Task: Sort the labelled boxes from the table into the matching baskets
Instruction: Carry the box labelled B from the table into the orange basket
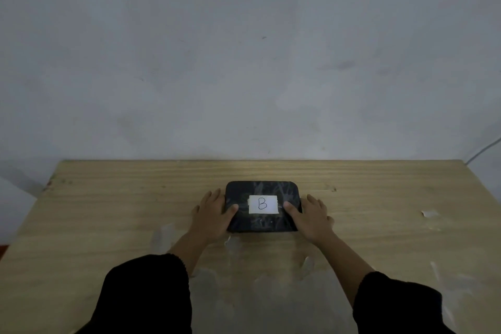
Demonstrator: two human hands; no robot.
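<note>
A flat black box (263, 190) with rounded corners lies on the wooden table (108, 211), a little past the middle. A white label on its top reads "B". My left hand (212, 214) clasps the box's left side, thumb resting on the top. My right hand (311, 215) clasps its right side, thumb also on the top near the label. Both hands grip the box between them; it rests on the table. No baskets are in view.
A grey wall (244, 62) rises right behind the table's far edge. A small scrap of white tape (429, 213) sticks to the table at the right. A thin cable (485, 150) runs down the wall at the far right. Pale smudges mark the near tabletop.
</note>
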